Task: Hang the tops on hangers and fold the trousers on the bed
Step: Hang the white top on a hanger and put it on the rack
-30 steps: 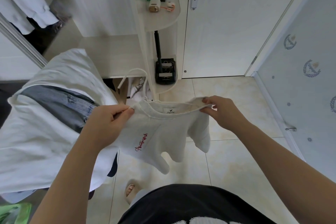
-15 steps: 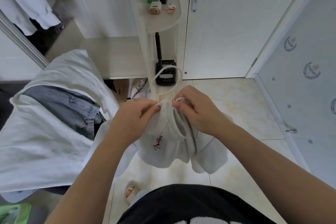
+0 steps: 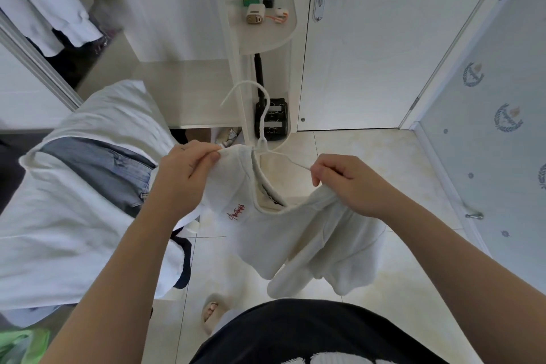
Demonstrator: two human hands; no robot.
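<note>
Pale floor tiles [image 3: 369, 156] run from the person's feet up to a closed white door [image 3: 369, 53]. A patterned wall [image 3: 502, 97] closes the right side, and the strip of floor between it and the hands is bare. Left of the door a rounded corner shelf [image 3: 266, 35] carries small items near its curved edge, and a black object [image 3: 271, 118] sits on the lower shelf just below.

The white top [image 3: 295, 230] is held in the air over the tiles, its hem and sleeves hanging free. The left hand [image 3: 183, 177] grips one shoulder at the neckline, thumb and fingers clamped on the fabric. The right hand [image 3: 348, 183] has its fingers curled round the bunched other shoulder and pinches the bare end of the white hanger [image 3: 260, 115]. One hanger arm is tucked under the left-hand shoulder; the other lies outside the neck opening. The hook stands up in front of the shelf post, close to it; I cannot tell if they touch.

A heap of white cloth [image 3: 59, 216] with denim trousers [image 3: 103, 165] across it fills the left side, its near edge just beside the left forearm. A foot in a slipper [image 3: 212, 313] stands below the top.
</note>
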